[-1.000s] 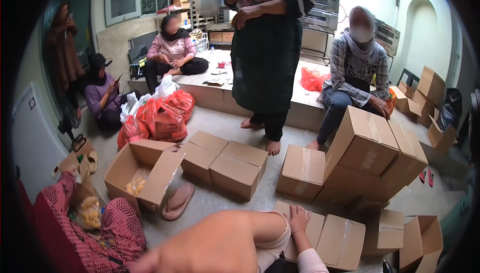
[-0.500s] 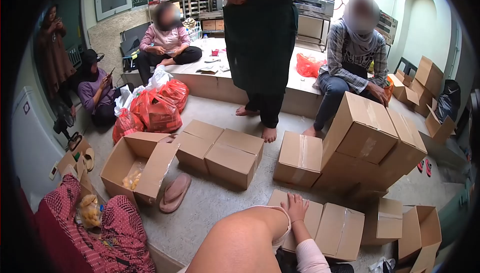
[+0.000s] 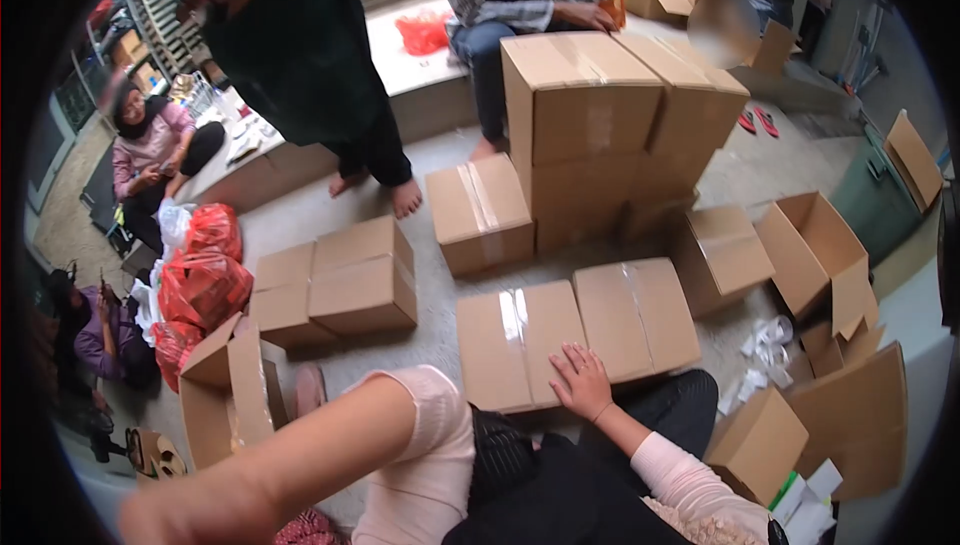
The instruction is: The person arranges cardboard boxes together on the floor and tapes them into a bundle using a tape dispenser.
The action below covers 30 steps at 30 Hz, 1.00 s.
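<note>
The empty right hand (image 3: 580, 382) lay flat and spread on the taped box (image 3: 495, 345), seemingly well placed for steadying. Left of that box, the left hand (image 3: 175, 513) was too blurred to tell its shape or hold.

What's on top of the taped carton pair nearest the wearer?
Clear tape and the right hand rest on the cartons; the surface directly beneath the hand is covered.

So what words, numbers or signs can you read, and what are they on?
None can be read.
Taped boxes: no lettering I can make out.
Dark green apron: any print is too blurred.
Papers on the raised step: too small.
</note>
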Each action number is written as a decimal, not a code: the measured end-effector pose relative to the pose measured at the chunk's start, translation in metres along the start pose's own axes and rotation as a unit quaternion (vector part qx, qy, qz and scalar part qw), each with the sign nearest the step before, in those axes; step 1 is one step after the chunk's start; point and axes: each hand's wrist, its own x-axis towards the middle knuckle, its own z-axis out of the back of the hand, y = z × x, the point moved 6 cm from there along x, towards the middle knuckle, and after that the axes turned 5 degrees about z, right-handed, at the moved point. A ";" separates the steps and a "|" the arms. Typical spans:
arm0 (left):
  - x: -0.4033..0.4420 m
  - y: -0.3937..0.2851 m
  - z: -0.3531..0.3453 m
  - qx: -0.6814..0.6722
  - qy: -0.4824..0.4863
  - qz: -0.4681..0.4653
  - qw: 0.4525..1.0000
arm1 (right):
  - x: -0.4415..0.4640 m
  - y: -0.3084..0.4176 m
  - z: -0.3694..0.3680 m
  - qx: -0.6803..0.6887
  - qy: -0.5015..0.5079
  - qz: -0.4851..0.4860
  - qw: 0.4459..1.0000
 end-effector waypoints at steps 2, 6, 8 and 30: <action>0.001 0.000 0.006 0.014 -0.039 0.044 0.998 | -0.036 0.005 0.000 -0.042 -0.057 -0.033 0.997; 0.001 -0.001 0.009 0.003 -0.071 0.116 0.991 | -0.070 0.004 -0.013 -0.062 -0.108 -0.052 0.991; 0.001 0.002 0.008 -0.007 -0.072 0.134 0.988 | -0.071 0.001 -0.018 -0.105 -0.141 -0.014 0.984; -0.011 0.028 0.001 -0.192 -0.019 0.200 0.961 | -0.070 -0.006 -0.023 -0.102 -0.180 0.003 0.978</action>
